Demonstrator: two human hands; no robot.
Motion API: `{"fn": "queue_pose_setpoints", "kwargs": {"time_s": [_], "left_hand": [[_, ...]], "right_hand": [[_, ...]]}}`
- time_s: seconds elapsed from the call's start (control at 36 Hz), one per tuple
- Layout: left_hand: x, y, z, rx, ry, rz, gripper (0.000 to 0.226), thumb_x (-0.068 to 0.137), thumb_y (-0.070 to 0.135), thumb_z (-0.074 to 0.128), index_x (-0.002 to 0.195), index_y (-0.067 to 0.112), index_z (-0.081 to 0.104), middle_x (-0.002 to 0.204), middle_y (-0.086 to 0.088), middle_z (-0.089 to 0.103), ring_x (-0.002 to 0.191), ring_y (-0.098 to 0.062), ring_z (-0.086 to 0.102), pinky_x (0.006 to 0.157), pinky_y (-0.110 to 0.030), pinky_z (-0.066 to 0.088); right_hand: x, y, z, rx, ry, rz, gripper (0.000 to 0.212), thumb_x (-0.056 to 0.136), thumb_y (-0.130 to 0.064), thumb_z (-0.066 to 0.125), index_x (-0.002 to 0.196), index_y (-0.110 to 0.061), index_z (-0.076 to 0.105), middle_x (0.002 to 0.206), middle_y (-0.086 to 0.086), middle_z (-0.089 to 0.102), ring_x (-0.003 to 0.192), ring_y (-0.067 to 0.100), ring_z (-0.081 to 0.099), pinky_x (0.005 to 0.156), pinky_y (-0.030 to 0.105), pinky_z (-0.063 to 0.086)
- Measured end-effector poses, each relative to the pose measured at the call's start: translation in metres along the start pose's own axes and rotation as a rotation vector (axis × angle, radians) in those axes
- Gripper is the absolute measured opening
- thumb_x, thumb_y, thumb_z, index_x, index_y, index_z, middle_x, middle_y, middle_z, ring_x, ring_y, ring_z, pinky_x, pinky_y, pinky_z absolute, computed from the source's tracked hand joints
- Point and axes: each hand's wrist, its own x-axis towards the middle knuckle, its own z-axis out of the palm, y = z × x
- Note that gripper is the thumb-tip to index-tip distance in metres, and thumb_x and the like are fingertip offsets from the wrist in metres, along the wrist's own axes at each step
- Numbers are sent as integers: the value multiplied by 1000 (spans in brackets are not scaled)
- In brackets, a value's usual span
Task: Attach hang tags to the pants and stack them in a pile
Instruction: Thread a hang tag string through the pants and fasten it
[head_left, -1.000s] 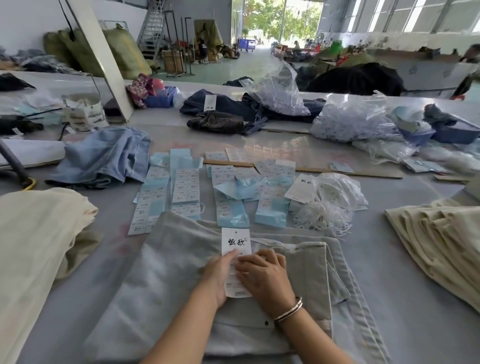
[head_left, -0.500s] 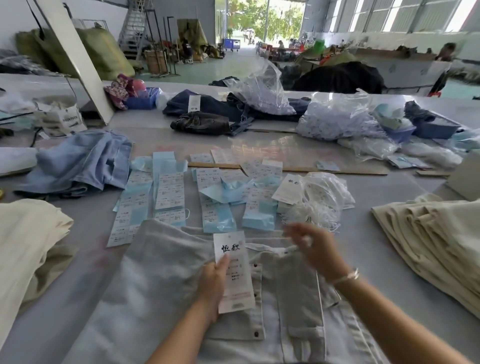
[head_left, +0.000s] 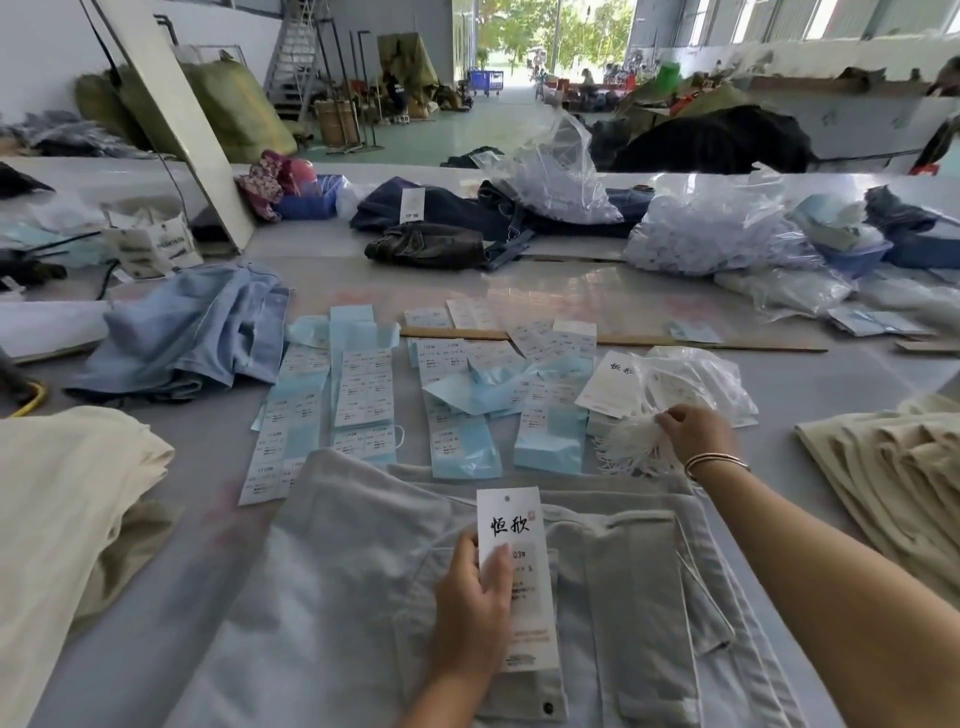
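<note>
Left hand (head_left: 470, 597) pinches hang tag (head_left: 514, 566) flat on grey pants (head_left: 332, 597), lower centre of frame. Right hand (head_left: 693, 434), fingers curled, picks at the white string bundle (head_left: 631, 447), centre right; can't tell if it has one loop singled out. Tag: light stiff card, hold by the edge, thread through the top hole. Pants: soft, floppy, lift by waistband. Lower pants cut off by frame.

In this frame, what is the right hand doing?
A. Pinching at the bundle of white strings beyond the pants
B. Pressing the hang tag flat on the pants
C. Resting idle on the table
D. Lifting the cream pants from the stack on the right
A: the right hand reaches past the grey pants and pinches the bundle of white strings, while the left hand holds the hang tag.
</note>
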Motion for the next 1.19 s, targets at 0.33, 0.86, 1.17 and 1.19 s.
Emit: {"fn": "queue_pose_setpoints", "kwargs": {"time_s": [0.33,0.86,1.17,1.19], "left_hand": [[-1,0,1,33,-49,-24,9,97,25,52,94,23,60,81,2,71,66,-5,68,51,-17,51],[1,-4,3,116,-42,-14,14,96,25,54,84,19,58,73,0,69,60,-7,66,51,-25,52],[2,-7,4,135,-25,5,15,95,26,55,87,15,60,77,-2,70,66,-16,67,61,-43,56],[2,-7,4,142,-26,9,15,96,26,55,88,15,61,77,-2,70,65,-16,67,60,-43,56]], "right_hand": [[21,1,-10,504,-35,83,18,95,-21,53,84,-10,63,85,13,69,75,23,62,66,33,43],[35,-11,-35,419,49,-65,10,91,-3,56,90,-6,65,71,13,64,51,20,61,48,19,48],[37,-5,-38,-408,-153,-213,24,92,-17,47,90,-6,68,89,11,66,78,25,55,73,30,45],[33,-6,-41,-559,-209,-241,23,91,-21,48,93,-9,68,93,10,67,83,24,57,75,30,48]]}}
